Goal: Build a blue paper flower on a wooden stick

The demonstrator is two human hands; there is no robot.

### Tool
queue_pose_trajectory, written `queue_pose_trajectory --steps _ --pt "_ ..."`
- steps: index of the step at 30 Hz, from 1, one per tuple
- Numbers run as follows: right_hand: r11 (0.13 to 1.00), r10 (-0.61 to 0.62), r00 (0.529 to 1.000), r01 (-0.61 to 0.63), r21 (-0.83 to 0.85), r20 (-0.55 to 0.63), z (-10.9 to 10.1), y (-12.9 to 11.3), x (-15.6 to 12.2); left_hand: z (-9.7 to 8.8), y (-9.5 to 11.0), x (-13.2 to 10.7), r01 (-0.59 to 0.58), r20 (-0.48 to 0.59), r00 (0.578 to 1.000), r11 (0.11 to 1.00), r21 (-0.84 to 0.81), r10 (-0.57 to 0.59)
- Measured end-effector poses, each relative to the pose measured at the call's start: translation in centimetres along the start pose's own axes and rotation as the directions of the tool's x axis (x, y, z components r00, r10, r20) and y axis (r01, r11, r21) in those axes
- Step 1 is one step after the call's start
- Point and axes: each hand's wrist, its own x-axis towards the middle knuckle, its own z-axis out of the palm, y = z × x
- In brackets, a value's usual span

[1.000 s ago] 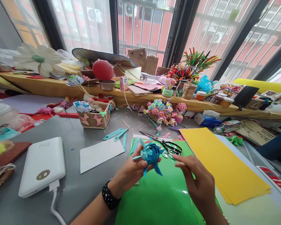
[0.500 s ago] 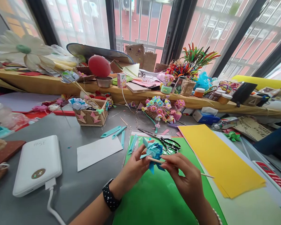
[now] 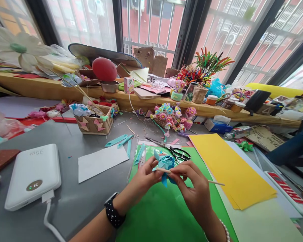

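Note:
My left hand [image 3: 143,179] is closed around the left side of a folded blue paper flower [image 3: 166,162], held above a green sheet [image 3: 151,215]. A thin wooden stick [image 3: 163,170] lies across the front of the flower. My right hand [image 3: 193,185] pinches this stick between thumb and fingers, close to the flower's lower right petals. The stick's other end comes out to the right behind the hand. Black-handled scissors [image 3: 179,153] rest on the sheet just beyond the flower. Folded light-blue paper strips [image 3: 119,140] lie to the left, some on the grey table.
A white paper [image 3: 104,162] and a white power bank [image 3: 34,176] with a cable are on the left. Yellow paper sheets [image 3: 229,164] lie on the right. Farther back stand a cardboard basket [image 3: 94,123] and a bunch of crocheted flowers [image 3: 168,116].
The whole view has shifted slightly, so things appear a little farther left. My right hand's fingertips have slid along the stick toward its left end. Both hands keep their hold.

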Motion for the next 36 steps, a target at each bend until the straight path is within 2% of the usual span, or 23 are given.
queue_pose_trajectory --steps 2,4,5,6,7,9,11,14,19,23,25,29,33,36 --pt "0.999 -0.031 0.999 0.029 -0.046 -0.037 0.0 0.3 0.0 -0.8 0.9 0.1 -0.071 0.056 0.996 0.984 0.163 0.063" --pt "0.992 -0.062 0.996 0.055 -0.11 -0.058 0.0 0.5 0.1 -1.4 2.1 -0.1 -0.291 0.128 0.956 0.897 0.332 0.263" --pt "0.988 -0.077 0.995 0.069 -0.136 -0.061 0.0 0.6 0.2 -1.5 2.7 -0.3 -0.411 0.135 0.908 0.789 0.456 0.396" --pt "0.985 -0.093 0.994 0.083 -0.154 -0.059 0.1 0.6 0.2 -1.6 3.2 -0.5 -0.505 0.171 0.841 0.629 0.591 0.514" --pt "0.981 -0.11 0.993 0.1 -0.165 -0.053 0.1 0.6 0.2 -1.5 3.6 -0.8 -0.552 0.234 0.776 0.45 0.702 0.586" --pt "0.975 -0.144 0.989 0.136 -0.175 -0.037 0.3 0.6 0.1 -1.0 3.8 -1.2 -0.606 0.392 0.682 0.177 0.776 0.618" --pt "0.969 -0.179 0.984 0.172 -0.179 -0.024 0.5 0.5 0.0 -0.6 3.5 -1.5 -0.615 0.472 0.663 0.063 0.786 0.581" --pt "0.959 -0.226 0.974 0.224 -0.172 0.007 0.6 0.5 -0.1 -0.2 3.2 -1.5 -0.611 0.493 0.677 0.044 0.79 0.546" --pt "0.954 -0.241 0.969 0.248 -0.17 0.059 0.7 0.8 -0.2 -0.5 3.7 -1.4 -0.576 0.479 0.755 0.104 0.811 0.448" --pt "0.984 -0.097 0.984 0.117 -0.131 0.152 1.2 1.7 -0.2 -1.0 3.4 -0.9 -0.536 0.459 0.804 0.127 0.835 0.377" --pt "0.986 -0.017 0.974 0.053 -0.158 0.224 1.5 2.1 -0.3 -1.1 3.0 -0.5 -0.491 0.42 0.841 0.158 0.856 0.34" --pt "0.978 0.039 0.956 0.023 -0.208 0.291 1.8 2.6 -0.4 -1.3 2.2 -0.1 -0.41 0.355 0.9 0.217 0.886 0.252" --pt "0.972 0.087 0.939 -0.008 -0.233 0.332 1.8 2.7 -0.4 -1.3 1.7 0.1 -0.37 0.325 0.918 0.195 0.908 0.229" --pt "0.968 0.118 0.934 -0.033 -0.249 0.338 1.7 2.8 -0.4 -1.2 1.3 0.2 -0.377 0.336 0.906 0.133 0.916 0.258"
